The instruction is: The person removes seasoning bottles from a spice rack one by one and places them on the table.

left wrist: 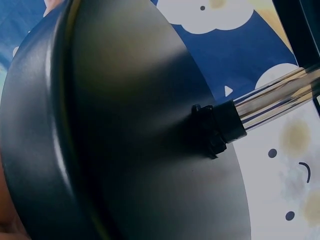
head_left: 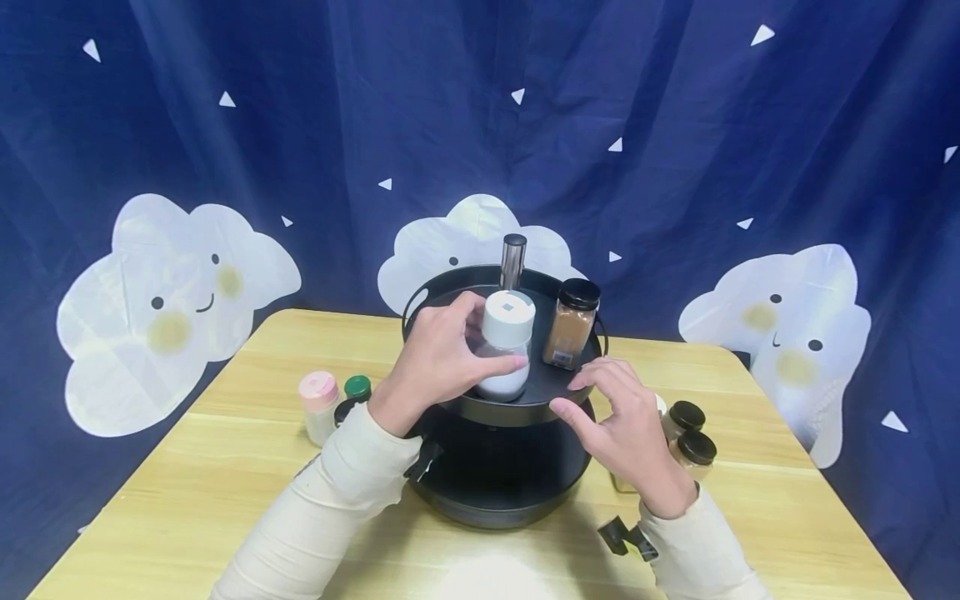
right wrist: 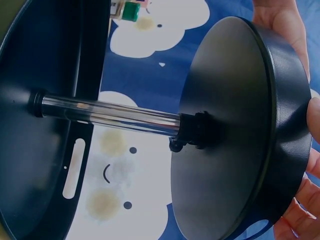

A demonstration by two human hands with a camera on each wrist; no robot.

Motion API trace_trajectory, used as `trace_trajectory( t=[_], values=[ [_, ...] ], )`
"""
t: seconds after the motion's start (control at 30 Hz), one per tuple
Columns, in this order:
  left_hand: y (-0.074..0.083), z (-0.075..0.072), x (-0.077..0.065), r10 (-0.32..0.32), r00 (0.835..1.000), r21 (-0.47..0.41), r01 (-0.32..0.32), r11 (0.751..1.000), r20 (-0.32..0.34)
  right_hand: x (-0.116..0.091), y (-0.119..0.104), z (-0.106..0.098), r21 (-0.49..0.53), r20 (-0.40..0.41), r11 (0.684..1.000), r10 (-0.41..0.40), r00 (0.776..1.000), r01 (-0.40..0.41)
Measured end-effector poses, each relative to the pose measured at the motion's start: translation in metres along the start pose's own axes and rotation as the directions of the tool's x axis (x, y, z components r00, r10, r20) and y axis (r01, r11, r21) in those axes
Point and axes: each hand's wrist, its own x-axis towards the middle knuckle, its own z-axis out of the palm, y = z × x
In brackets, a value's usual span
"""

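A jar with a white cap and pale contents [head_left: 506,333] stands upright at the front of the upper tray [head_left: 517,413] of a black two-tier rack. My left hand [head_left: 438,354] grips this jar from the left, thumb across its front. Beside the tray's right front rim is my right hand [head_left: 626,421], thumb and fingers spread apart with nothing between them. Its fingers show near the rim in the right wrist view too. On the same tray, a black-lidded jar of brown powder [head_left: 568,333] stands at the right. The left wrist view mostly shows the upper tray's underside [left wrist: 140,125].
A chrome post [right wrist: 112,115] joins the two tiers, and the lower tray [head_left: 495,515] sits on the wooden table [head_left: 247,467]. Left of the rack are a pink-lidded jar [head_left: 318,408] and a green-lidded one [head_left: 357,387]. Black-lidded jars [head_left: 696,450] stand behind my right hand.
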Motion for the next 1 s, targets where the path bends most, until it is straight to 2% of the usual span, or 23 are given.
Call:
trace_trajectory(
  t=[1.0],
  values=[
    [-0.0034,-0.0010,0.0018,0.039,0.994,-0.007,-0.040,0.999,-0.101,0.0008,0.0020,0.0012,0.001,-0.018,1.000,-0.014,1.000,0.014]
  ],
)
